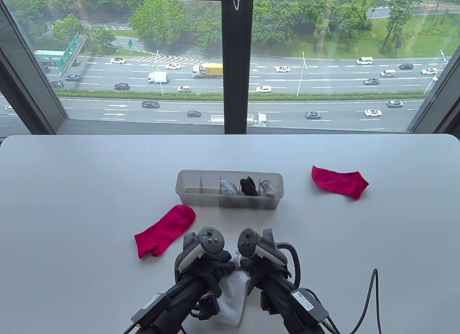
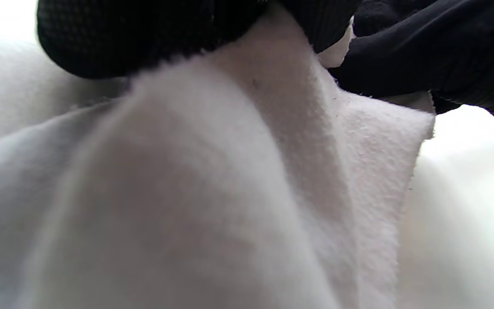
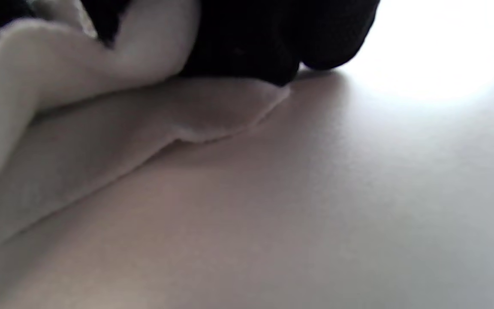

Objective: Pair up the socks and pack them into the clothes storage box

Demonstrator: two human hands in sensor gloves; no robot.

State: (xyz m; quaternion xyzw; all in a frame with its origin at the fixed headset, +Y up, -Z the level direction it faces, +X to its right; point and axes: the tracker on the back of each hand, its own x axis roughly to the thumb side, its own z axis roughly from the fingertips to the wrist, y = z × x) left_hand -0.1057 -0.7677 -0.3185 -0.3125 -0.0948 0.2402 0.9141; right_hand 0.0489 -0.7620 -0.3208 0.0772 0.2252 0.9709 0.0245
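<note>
White socks (image 1: 231, 300) lie bunched at the near edge of the bench (image 1: 72, 190), caught between two gloved hands. On their left side, the left hand (image 1: 206, 267) has its fingers (image 2: 144, 38) curled over the fabric, pinching a raised fold. Just right of that, the right hand (image 1: 260, 264) grips the same bundle, its fingers (image 3: 272, 38) pressing the cloth down against the bench top.

Farther back and to the left, a red sock (image 1: 165, 231) lies flat, toe pointing toward the clear clothes storage box (image 1: 229, 189). That box sits mid-bench with dividers; its two left compartments hold nothing I can see, then come a grey pair (image 1: 228, 187), a black pair (image 1: 248, 186) and another grey pair (image 1: 268, 188). Well apart on the right lies a second red sock (image 1: 339, 182).
</note>
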